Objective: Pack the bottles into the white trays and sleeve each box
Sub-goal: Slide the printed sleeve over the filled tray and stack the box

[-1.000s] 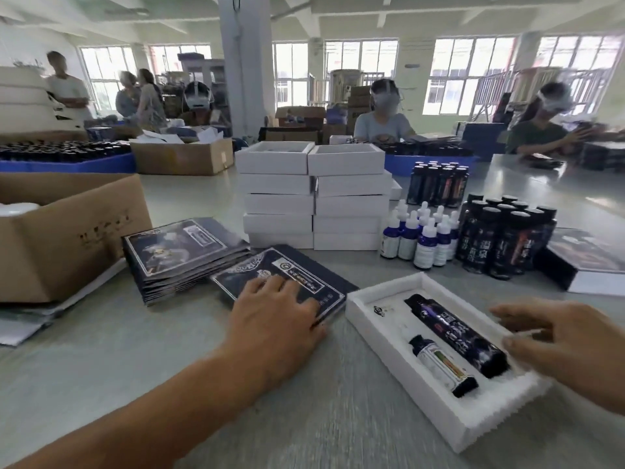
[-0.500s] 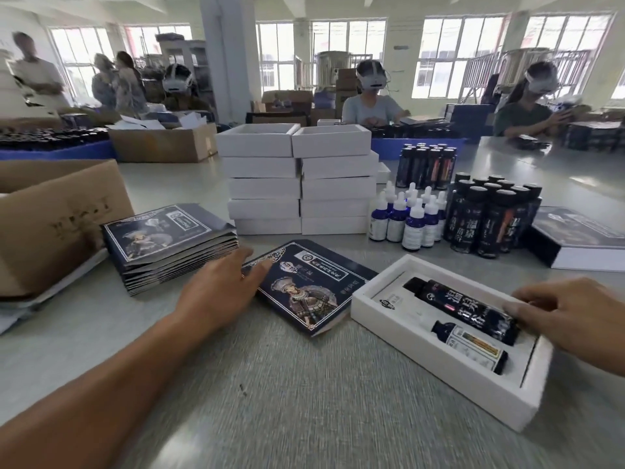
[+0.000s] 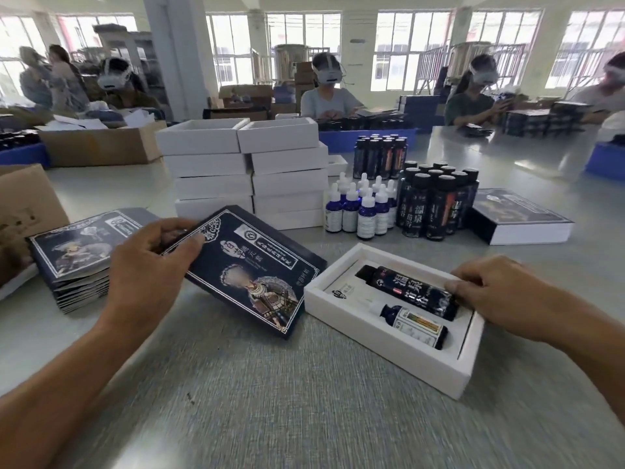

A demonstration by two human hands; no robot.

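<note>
Lower right: white tray [image 3: 402, 362] on grey surface [image 3: 270, 401] holds 2 bottles, dark bottle [image 3: 411, 291] and dropper bottle [image 3: 414, 323]. Right hand [image 3: 507, 296] grips tray's right end, thumb on dark bottle. Left hand [image 3: 148, 269] pinches navy sleeve [image 3: 250, 269], tilted. Behind: stacked white boxes [image 3: 247, 174], standing bottles [image 3: 436, 201].

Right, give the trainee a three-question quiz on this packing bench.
1. True or false: the white tray in front already holds two bottles.
2. What does the left hand grip?
A. a dropper bottle
B. a dark printed sleeve
C. a cardboard carton
3. Fill in: the right hand holds the tray's ___ end.

Key
1. True: a tall black bottle and a small blue bottle lie in it.
2. B, the dark printed sleeve, lifted off the stack of flat sleeves.
3. Right.
</note>
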